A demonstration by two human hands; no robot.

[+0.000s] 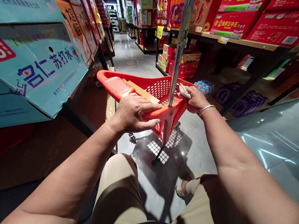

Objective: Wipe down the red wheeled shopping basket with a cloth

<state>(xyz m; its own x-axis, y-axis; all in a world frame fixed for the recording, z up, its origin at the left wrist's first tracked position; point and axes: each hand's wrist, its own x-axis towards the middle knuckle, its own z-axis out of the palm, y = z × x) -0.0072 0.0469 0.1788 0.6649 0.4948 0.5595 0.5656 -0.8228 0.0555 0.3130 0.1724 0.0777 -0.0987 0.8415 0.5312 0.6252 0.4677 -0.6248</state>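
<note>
Just past the knees [119, 170], L hand [135, 113] clasps the red cart [164, 111], fingers over rim, thumb below — prob. steadying it — while R hand [196, 99] holds a bunched cloth [184, 91] agst. the far rim, w/ stocked shelves [246, 44] beyond.

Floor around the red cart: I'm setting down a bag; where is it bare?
Bare floor shows between the right forearm and shelf, and along the aisle past the red cart. Blue cartons crowd the left; red boxes fill the shelf.
</note>
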